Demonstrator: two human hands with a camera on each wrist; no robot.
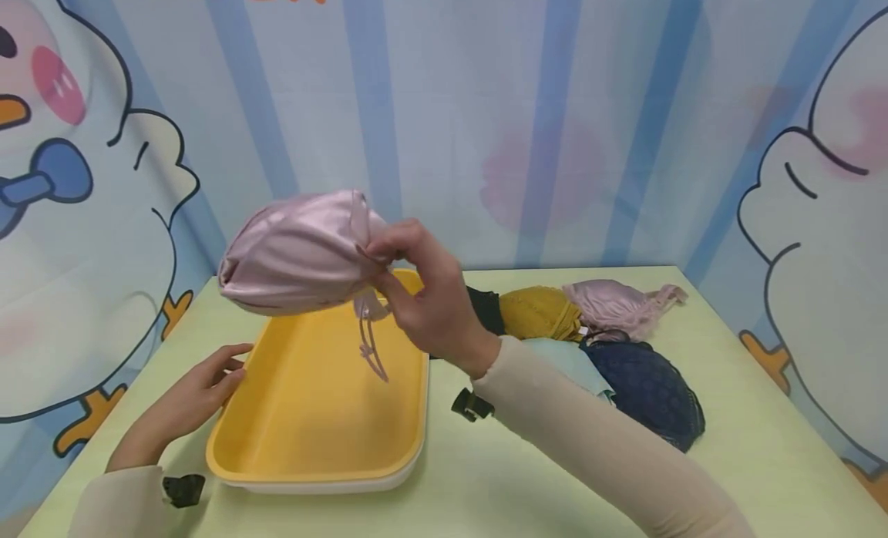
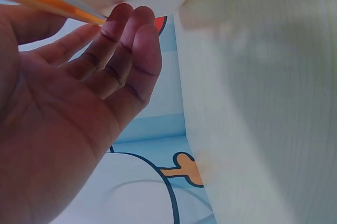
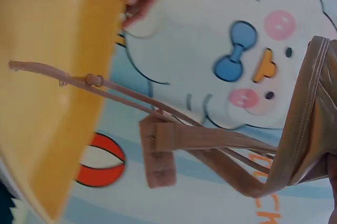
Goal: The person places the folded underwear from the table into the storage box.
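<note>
1. While the pale table (image 1: 499,476) carries the rest, the basin (image 1: 315,453) stands on it, yellow within and white outside; it looks stiff and light, best steadied at the rim.
2. Right of the basin lie several bras, among them a navy bra (image 1: 645,391), a mustard bra (image 1: 537,311) and a pink lace bra (image 1: 617,303); all look soft, the lace likelier to snag than the smooth cloth.
3. The pink satin bra (image 1: 298,253) is held up above the basin, its cups folded together. It should prove light, its cups springy and hard to break, but the sheen suggests a slippery face. The gathered end offers the surest hold; a palm beneath the cups would keep them from swinging.
4. The right hand (image 1: 433,299) pinches that gathered end, thumb and forefinger clamped on the cloth.
5. The left hand (image 1: 190,395) rests beside the basin, fingers loosely bent against its outer wall rather than clamped round it.
6. The back band (image 3: 210,136) and a thin strap dangle free; limp, they make poor handles.
7. The strap's slider (image 3: 95,80) could catch on other fabric.
</note>
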